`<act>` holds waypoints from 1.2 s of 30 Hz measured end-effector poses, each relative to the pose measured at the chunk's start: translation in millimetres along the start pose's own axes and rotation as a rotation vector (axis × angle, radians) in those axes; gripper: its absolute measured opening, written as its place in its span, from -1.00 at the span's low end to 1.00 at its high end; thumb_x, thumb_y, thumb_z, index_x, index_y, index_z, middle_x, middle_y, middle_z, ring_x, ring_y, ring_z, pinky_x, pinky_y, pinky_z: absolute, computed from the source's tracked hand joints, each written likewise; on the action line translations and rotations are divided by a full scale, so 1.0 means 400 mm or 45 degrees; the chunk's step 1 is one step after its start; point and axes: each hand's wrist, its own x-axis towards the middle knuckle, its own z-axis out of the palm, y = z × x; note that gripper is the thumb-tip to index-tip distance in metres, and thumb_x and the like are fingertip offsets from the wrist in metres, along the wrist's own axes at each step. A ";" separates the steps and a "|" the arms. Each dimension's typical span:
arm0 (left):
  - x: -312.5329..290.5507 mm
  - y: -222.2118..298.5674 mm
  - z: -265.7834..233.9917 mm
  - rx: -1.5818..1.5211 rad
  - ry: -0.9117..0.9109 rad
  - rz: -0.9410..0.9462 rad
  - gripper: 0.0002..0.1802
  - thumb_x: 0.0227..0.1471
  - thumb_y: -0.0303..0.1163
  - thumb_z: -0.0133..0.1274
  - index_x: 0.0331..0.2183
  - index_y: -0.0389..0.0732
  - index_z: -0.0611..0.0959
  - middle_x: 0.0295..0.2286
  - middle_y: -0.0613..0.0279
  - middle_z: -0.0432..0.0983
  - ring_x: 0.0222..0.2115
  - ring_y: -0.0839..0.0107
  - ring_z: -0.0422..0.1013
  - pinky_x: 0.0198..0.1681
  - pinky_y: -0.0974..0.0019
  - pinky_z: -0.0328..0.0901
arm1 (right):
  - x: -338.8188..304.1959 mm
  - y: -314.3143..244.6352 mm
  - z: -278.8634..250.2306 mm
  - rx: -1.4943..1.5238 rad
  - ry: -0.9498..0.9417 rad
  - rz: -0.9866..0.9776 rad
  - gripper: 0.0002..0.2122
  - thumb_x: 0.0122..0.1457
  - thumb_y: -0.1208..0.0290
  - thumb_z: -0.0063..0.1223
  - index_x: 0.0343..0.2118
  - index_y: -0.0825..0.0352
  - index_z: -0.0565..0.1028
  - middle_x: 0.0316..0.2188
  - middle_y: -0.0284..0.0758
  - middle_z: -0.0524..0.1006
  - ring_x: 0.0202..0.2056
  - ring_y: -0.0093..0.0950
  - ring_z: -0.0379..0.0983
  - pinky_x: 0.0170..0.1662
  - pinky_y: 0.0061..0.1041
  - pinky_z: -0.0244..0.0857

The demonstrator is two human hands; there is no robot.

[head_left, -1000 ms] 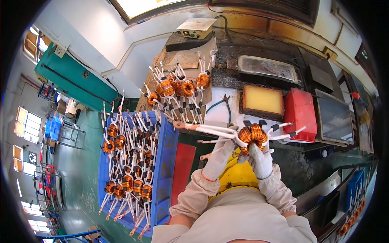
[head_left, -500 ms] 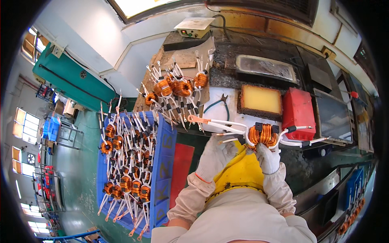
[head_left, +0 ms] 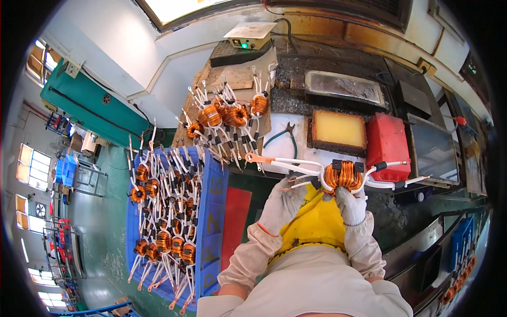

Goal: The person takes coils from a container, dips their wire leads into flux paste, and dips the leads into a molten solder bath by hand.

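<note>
In front of my yellow apron, my right hand (head_left: 351, 205), in a white glove, grips a copper-wound toroidal coil (head_left: 342, 175) from below. White sleeved leads stretch from both sides of the coil; the long left lead (head_left: 288, 160) ends in a copper ring lug. My gloved left hand (head_left: 284, 202) is closed at the end of a shorter white lead (head_left: 301, 185) on the coil's left side. Its fingertips are partly hidden.
A blue crate (head_left: 214, 211) of similar coils stands at left. More coils (head_left: 232, 114) lie on the bench beside green-handled cutters (head_left: 288, 138). Beyond my hands are a yellow-filled tray (head_left: 339, 130), a red box (head_left: 388, 148), a metal-topped block (head_left: 346, 88) and a control box (head_left: 249, 36).
My left hand has risen slightly and closed in on the short lead's end. The coil in my right hand has barely moved. A green light now shows on the control box.
</note>
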 end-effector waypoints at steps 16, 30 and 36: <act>-0.106 0.276 -0.276 2.556 0.950 0.600 -0.55 -0.02 -0.18 0.09 -0.11 -0.23 0.51 -0.16 0.00 0.42 -0.06 0.06 0.32 0.02 0.14 0.23 | 0.348 -0.106 -0.312 0.265 0.302 -0.246 -0.82 0.15 0.36 0.05 -0.19 0.22 0.40 -0.48 -0.41 0.48 -0.65 -0.64 0.32 -0.63 -0.69 0.20; -0.104 0.280 -0.353 3.598 0.833 1.127 -0.33 -0.26 -0.21 0.18 -0.04 -0.19 0.42 -0.01 -0.04 0.28 0.06 -0.07 0.17 0.14 -0.04 0.07 | 0.466 -0.133 -0.320 0.096 0.544 -0.430 -0.70 -0.01 0.47 0.07 -0.15 0.19 0.40 -0.49 -0.50 0.45 -0.68 -0.72 0.26 -0.70 -0.74 0.07; -0.089 0.282 -0.374 3.613 0.830 1.113 -0.32 -0.26 -0.21 0.17 -0.03 -0.18 0.41 0.01 -0.01 0.26 0.06 -0.05 0.17 0.14 -0.05 0.08 | 0.467 -0.146 -0.316 -0.143 0.446 -0.426 -0.61 -0.04 0.52 0.04 -0.06 0.29 0.38 -0.38 -0.47 0.48 -0.54 -0.72 0.32 -0.54 -0.73 0.16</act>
